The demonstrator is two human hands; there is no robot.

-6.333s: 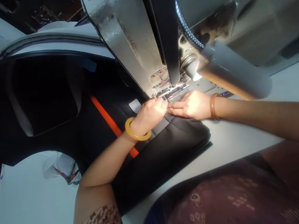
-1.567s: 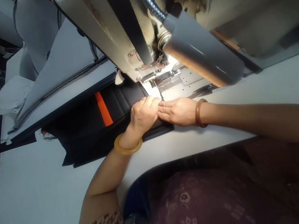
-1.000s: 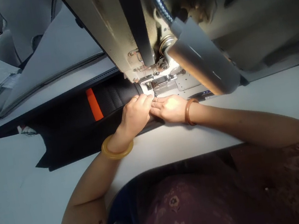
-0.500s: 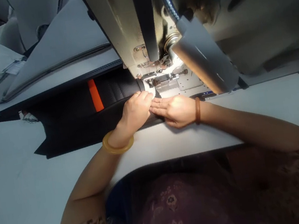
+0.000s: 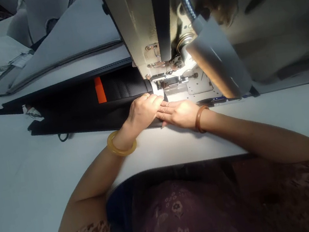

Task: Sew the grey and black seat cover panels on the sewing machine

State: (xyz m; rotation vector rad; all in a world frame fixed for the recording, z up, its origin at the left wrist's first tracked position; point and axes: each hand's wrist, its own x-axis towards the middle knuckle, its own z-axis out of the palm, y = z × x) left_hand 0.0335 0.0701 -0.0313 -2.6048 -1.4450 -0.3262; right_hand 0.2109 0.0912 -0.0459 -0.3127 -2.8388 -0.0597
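Observation:
A black fabric piece [image 5: 84,109] with an orange stripe [image 5: 100,89] lies on the white table, its right end under the presser foot [image 5: 158,79] of a grey sewing machine [image 5: 140,21]. My left hand [image 5: 142,112], fingers curled, presses and grips the fabric's edge just in front of the foot. My right hand [image 5: 179,113] lies beside it with fingers stretched flat on the same edge, fingertips touching the left hand. A yellow bangle is on my left wrist, a brown one on my right.
A grey lamp shade [image 5: 216,60] on a flexible neck hangs over the needle plate [image 5: 193,86]. Grey and white fabric pieces [image 5: 55,53] are piled behind the black piece. The white table [image 5: 35,176] curves around my body at the near edge.
The black fabric has fed leftward through the machine since the first frame, so less of it lies near my body. Both hands stay at the presser foot, shifting slightly right in view.

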